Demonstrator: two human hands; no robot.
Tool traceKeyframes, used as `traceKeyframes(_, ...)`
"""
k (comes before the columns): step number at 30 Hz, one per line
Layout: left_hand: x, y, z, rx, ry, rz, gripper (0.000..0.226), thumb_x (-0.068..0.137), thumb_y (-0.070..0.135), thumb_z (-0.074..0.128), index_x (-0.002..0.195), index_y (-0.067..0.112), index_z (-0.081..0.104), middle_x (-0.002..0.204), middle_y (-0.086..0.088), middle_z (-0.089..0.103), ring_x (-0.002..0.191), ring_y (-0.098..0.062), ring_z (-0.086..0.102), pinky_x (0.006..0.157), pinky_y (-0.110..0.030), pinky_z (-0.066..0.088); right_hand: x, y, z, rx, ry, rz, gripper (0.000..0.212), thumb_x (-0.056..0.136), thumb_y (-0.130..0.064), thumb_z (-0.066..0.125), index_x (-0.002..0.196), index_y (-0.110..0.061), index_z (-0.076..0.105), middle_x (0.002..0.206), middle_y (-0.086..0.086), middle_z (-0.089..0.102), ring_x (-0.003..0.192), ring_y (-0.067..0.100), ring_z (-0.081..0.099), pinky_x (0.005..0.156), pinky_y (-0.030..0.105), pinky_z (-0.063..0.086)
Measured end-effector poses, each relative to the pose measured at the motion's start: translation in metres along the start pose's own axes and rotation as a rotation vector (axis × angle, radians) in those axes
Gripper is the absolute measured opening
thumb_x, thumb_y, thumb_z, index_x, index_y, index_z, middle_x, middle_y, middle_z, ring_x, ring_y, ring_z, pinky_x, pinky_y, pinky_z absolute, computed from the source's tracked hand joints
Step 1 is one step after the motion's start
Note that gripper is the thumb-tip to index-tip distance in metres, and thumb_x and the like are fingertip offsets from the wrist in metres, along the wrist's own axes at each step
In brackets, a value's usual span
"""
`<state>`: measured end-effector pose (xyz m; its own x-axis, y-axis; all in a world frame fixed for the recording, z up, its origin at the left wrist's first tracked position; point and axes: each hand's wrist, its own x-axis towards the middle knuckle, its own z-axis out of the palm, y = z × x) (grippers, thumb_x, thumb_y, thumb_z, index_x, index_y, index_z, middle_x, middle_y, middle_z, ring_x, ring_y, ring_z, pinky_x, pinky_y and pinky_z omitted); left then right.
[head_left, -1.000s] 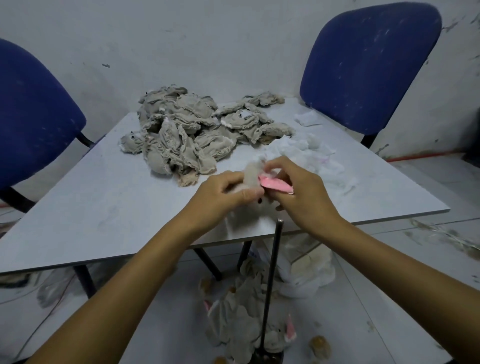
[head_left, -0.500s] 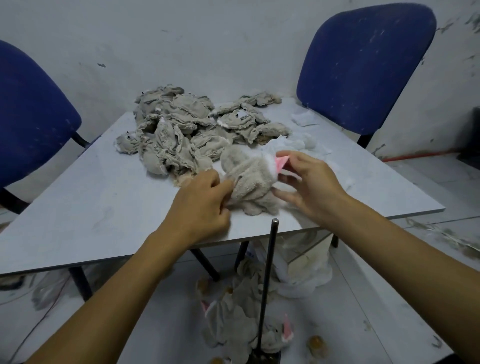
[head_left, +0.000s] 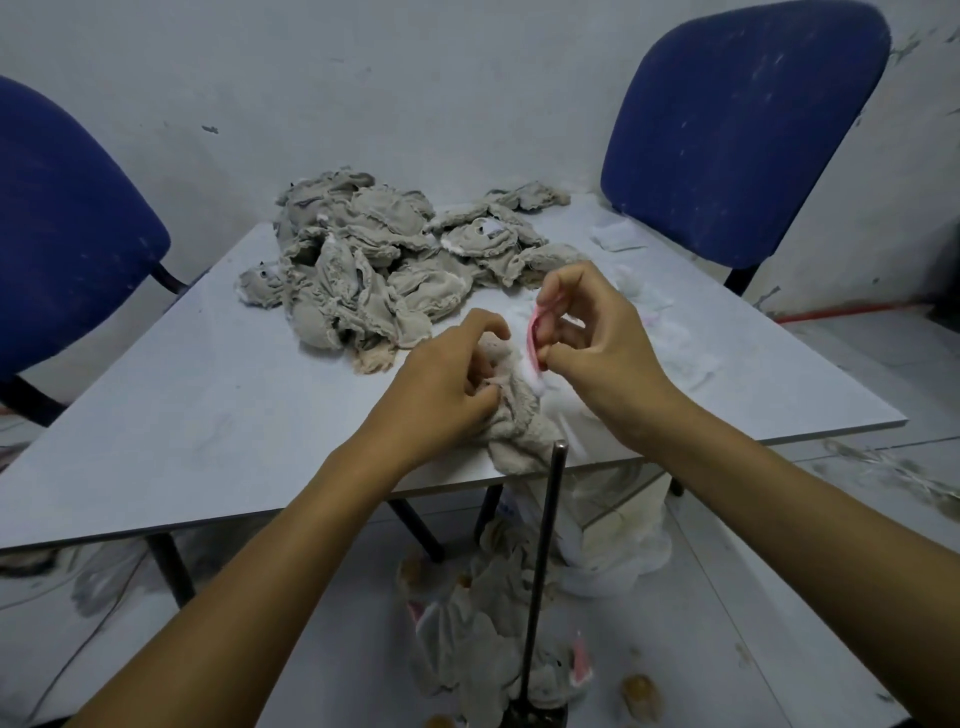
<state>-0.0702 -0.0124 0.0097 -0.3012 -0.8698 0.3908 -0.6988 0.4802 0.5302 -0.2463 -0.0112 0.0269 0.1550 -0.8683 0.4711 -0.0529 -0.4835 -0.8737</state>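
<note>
Left hand (head_left: 447, 384) – fingers curled round the grey plush toy skin (head_left: 519, 421) at the near edge of the worktop (head_left: 208, 415) | right hand (head_left: 597, 353) pinches its pink ear (head_left: 532, 338) | tip: probably best to anchor the body firmly and tug the ear gently – seams may tear.

Beige plush skin (head_left: 519, 415) (pink ear (head_left: 533, 340))
</note>
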Motion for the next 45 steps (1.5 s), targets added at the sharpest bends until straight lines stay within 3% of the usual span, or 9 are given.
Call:
traceKeyframes(5,0.0,0.008,0.009,0.093,0.263,-0.065,0.011,0.083,0.012,0.062,0.089,0.022,0.062,0.07,0.003,0.062,0.067,-0.013,0.058,0.062,-0.031,0.047,-0.006,-0.008,0.01,-0.479,0.315,-0.269,0.039,0.081,0.011,0.053,0.111,-0.013,0.055,0.101,0.005,0.055,0.084,0.014,0.055,0.065,0.023,0.046)
traceKeyframes(8,0.005,0.014,0.009,-0.141,0.424,-0.229,0.01,0.086,0.015,0.062,0.084,0.023,0.058,0.064,0.002,0.061,0.059,-0.006,0.061,0.05,-0.021,0.045,-0.016,-0.008,0.014,-0.76,0.207,-0.544,0.015,0.087,-0.009,0.055,0.1,-0.009,0.064,0.095,0.008,0.059,0.08,0.018,0.055,0.063,0.027,0.047)
traceKeyframes(13,0.007,0.026,0.013,-0.523,0.447,-0.28,0.018,0.089,0.011,0.063,0.08,0.025,0.056,0.069,0.004,0.058,0.072,-0.022,0.064,0.07,-0.043,0.059,-0.016,0.003,0.013,-0.57,0.013,0.151,0.024,0.092,-0.046,0.063,0.106,-0.027,0.057,0.071,-0.009,0.063,0.067,0.003,0.061,0.061,0.027,0.049)
traceKeyframes(17,0.001,0.029,0.013,-0.625,0.389,-0.212,0.02,0.086,0.006,0.059,0.079,0.025,0.056,0.067,0.007,0.057,0.069,-0.018,0.058,0.072,-0.049,0.056,-0.012,0.006,0.002,-0.401,0.019,0.217,0.031,0.083,-0.041,0.074,0.104,-0.027,0.056,0.065,-0.009,0.06,0.053,-0.001,0.057,0.049,0.016,0.043)
traceKeyframes(22,-0.014,0.031,0.019,-0.45,0.317,-0.123,0.014,0.087,0.011,0.06,0.083,0.023,0.054,0.07,0.007,0.058,0.069,-0.018,0.058,0.063,-0.035,0.049,-0.017,0.005,-0.011,-0.12,-0.249,0.475,0.018,0.091,-0.026,0.07,0.098,-0.011,0.063,0.068,0.006,0.059,0.052,0.014,0.052,0.046,0.026,0.046)
traceKeyframes(29,-0.025,0.044,0.015,-0.346,0.268,-0.138,0.021,0.082,0.009,0.061,0.089,0.023,0.047,0.066,0.006,0.052,0.06,-0.011,0.049,0.054,-0.021,0.04,-0.033,0.004,-0.012,-0.007,-0.186,0.473,0.01,0.09,-0.01,0.068,0.084,-0.015,0.062,0.065,0.0,0.056,0.055,0.008,0.053,0.052,0.023,0.052)
traceKeyframes(33,-0.03,0.056,0.012,0.127,0.218,-0.118,0.04,0.076,0.016,0.061,0.104,0.026,0.034,0.079,0.003,0.05,0.069,-0.024,0.052,0.052,-0.037,0.042,-0.043,0.001,-0.003,-0.513,-0.131,0.036,0.023,0.081,-0.006,0.066,0.078,-0.023,0.051,0.063,-0.009,0.049,0.057,0.002,0.045,0.056,0.012,0.034)
traceKeyframes(37,-0.026,0.059,-0.002,0.508,0.291,0.238,0.041,0.077,0.013,0.069,0.116,0.017,0.056,0.096,-0.01,0.047,0.088,-0.027,0.045,0.052,-0.037,0.042,-0.047,-0.007,-0.007,-0.724,-0.129,-0.209,0.023,0.076,-0.005,0.066,0.086,-0.02,0.051,0.074,-0.009,0.045,0.065,0.009,0.041,0.061,0.012,0.035)
traceKeyframes(45,-0.037,0.06,-0.002,0.271,0.173,0.25,0.01,0.082,0.011,0.064,0.09,0.007,0.061,0.077,-0.006,0.057,0.068,-0.032,0.053,0.058,-0.046,0.047,-0.055,-0.006,-0.028,-0.757,-0.247,-0.061,0.017,0.094,-0.042,0.057,0.09,-0.026,0.054,0.086,-0.007,0.051,0.079,0.006,0.051,0.067,0.018,0.036)
